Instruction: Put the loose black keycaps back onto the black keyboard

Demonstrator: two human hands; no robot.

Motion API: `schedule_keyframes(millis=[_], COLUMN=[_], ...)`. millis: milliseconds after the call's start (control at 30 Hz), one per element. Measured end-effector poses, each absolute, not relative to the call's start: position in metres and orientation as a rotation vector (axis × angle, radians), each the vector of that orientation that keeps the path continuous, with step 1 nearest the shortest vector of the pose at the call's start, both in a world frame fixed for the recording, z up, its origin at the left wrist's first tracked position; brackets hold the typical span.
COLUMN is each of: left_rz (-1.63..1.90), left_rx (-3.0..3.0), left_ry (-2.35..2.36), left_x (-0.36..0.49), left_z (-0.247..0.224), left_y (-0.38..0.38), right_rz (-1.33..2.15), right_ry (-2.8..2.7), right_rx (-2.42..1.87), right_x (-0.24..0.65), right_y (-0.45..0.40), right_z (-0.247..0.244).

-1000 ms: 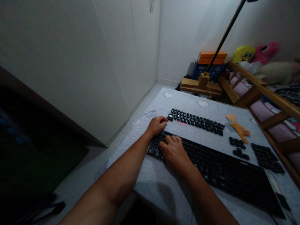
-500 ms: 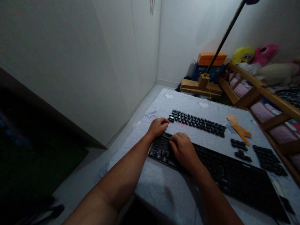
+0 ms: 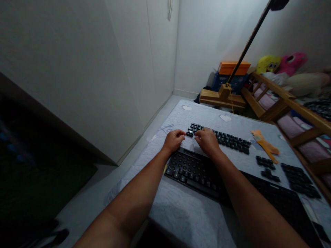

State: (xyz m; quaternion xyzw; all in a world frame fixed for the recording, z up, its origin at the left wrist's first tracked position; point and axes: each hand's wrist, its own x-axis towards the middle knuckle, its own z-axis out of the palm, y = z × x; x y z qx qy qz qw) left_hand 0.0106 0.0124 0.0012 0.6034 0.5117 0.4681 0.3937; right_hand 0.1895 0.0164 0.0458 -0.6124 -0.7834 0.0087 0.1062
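Observation:
A black keyboard [image 3: 196,172] lies on the cloth-covered table, with many keys off its upper rows and a few keys fitted along the near left edge. Behind it, loose black keycaps [image 3: 230,139] are laid out in rows. My left hand [image 3: 175,140] rests just beyond the keyboard's left corner, fingers curled together near the leftmost keycaps; whatever it may pinch is too small to name. My right hand [image 3: 207,140] is at the near edge of the keycap rows, its thumb and fingers drawn together, contents hidden.
An orange brush [image 3: 266,146] on a cloth and more keycap groups [image 3: 300,179] lie on the right of the table. Beyond stand a wooden base [image 3: 222,96] with a dark pole and a wooden bed rail [image 3: 297,103]. A pale cabinet [image 3: 129,69] is on the left.
My right hand has moved from over the keyboard forward to the keycap rows, uncovering the keyboard's left part. My left hand stays in nearly the same place.

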Motion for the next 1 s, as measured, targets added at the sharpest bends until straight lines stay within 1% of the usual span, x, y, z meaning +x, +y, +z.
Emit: schedule_keyframes(millis=[200,733,1000], left_rz=[1.212,1.202,1.192], left_rx=[1.495,1.573,1.572], left_ry=[1.393,1.381,1.377], left_x=[0.009,0.009,0.008], left_z=[0.003,0.004,0.002], left_y=[0.012,0.011,0.012], right_rz=[-0.013,-0.065,-0.117], right_ry=[-2.336,-2.464,-2.433], right_rx=[-1.778,-1.708,-1.754], right_x=[0.176,0.166,0.162], right_y=[0.025,0.022,0.023], right_z=[0.037,0.034,0.032])
